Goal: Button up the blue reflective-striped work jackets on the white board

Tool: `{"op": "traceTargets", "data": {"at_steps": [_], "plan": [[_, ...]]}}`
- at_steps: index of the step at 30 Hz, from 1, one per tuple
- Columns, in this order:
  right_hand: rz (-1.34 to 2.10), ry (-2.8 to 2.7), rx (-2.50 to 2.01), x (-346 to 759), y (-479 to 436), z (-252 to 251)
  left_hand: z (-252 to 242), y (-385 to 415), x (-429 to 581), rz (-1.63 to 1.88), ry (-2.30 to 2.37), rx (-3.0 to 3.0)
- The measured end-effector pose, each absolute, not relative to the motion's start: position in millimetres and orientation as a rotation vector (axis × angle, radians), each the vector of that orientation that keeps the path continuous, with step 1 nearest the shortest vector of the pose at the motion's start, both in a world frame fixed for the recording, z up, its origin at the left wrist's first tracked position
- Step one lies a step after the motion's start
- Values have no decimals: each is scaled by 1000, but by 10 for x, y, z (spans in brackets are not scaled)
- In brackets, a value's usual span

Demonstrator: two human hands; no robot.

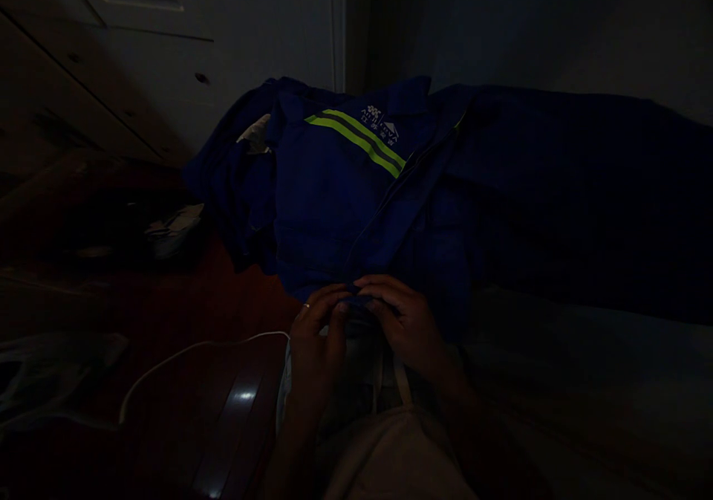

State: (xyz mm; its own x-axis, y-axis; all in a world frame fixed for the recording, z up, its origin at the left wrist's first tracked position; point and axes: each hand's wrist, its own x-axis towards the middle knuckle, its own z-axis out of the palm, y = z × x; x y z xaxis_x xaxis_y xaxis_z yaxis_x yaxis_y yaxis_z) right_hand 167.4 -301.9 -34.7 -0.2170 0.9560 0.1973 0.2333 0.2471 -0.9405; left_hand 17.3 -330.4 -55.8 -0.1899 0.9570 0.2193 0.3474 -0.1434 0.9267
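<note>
A blue work jacket (328,195) lies spread out in front of me, with yellow-green and grey reflective stripes and white printing on it. Its near edge is pinched between the fingers of my left hand (320,325) and my right hand (409,325). The two hands sit close together, fingertips almost meeting over a small fold of the blue cloth. A ring shows on a left finger. Dim light hides the finer detail of the fold.
White cabinet doors (267,24) stand at the back. A white cable (200,344) curves over the reddish floor (234,403) at left. Farther left are a plastic bag (56,374) and dark, unclear items. More dark blue cloth (584,195) stretches off to the right.
</note>
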Motion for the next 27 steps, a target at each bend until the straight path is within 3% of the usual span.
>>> {"op": "traceTargets", "data": {"at_steps": [13,27], "plan": [[1051,-1571,-1157,1660,-2979,-393,-676,-3248,65,1191,1470,1744],[789,-1861,-1009,1761,-3114,-435,-702,-3239,162,1455,1644,1848]]}}
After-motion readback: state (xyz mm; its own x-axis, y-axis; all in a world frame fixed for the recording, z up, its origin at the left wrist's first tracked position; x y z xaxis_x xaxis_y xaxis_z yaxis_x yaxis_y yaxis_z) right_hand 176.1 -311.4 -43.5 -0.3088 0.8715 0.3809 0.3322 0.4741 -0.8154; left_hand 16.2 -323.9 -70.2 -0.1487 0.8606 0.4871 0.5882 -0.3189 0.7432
